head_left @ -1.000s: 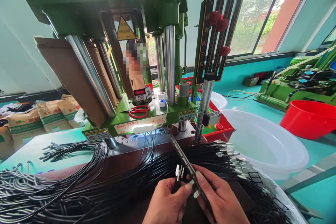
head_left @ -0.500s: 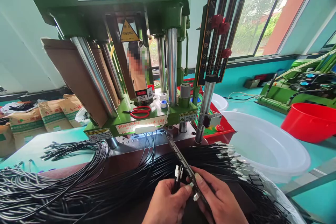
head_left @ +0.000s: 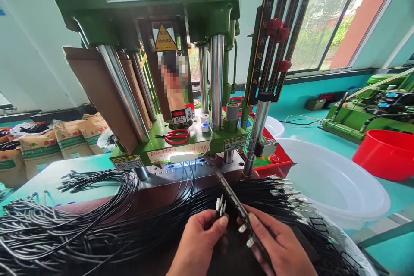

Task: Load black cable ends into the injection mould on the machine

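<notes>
Currently, bottom centre of frame: left hand (head_left: 197, 246) pinches approx. 3 metal-tipped black cable ends (head_left: 220, 206), right hand (head_left: 281, 248) fingers curled round long dark slotted metal fixture bar (head_left: 237, 209); best to seat tips one/slot, bar steady, w/ black cable bundle (head_left: 80, 228) clear.

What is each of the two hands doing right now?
Left hand: closed, pinching a few cable ends.
Right hand: closed on the long dark bar.
</notes>
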`<state>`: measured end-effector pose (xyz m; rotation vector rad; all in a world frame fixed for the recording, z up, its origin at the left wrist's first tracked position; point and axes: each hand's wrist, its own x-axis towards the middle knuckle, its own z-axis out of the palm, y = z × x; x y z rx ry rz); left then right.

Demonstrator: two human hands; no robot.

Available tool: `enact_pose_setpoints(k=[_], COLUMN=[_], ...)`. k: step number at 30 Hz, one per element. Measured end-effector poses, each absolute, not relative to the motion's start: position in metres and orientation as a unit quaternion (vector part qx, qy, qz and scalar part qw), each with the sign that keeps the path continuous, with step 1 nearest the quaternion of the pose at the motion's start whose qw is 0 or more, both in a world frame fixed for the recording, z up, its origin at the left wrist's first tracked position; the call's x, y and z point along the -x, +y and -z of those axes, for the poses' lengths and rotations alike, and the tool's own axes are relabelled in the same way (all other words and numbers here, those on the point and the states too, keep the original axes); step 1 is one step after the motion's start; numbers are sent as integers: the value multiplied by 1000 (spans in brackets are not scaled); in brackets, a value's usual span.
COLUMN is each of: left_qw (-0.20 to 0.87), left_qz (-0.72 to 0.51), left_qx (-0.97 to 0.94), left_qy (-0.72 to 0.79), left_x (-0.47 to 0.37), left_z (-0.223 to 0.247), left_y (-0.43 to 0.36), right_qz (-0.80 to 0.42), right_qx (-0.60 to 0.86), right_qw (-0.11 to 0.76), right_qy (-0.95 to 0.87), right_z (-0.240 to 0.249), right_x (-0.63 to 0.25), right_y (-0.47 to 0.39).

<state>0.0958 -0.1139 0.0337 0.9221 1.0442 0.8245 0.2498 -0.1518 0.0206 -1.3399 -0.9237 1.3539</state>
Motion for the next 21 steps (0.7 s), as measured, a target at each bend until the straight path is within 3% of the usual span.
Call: enact_pose_setpoints(k=[21], left_qw=[680], left_qz=[-317], left_qx=[-408], left_qy=[520], left_x=[-107], left_z=[-39], left_y=[-116], right_qz=[-565], right_qx=[546], right_qw=[472], right_qy=[-401], right_z=[-24], right_x=[-252], right_y=[-153])
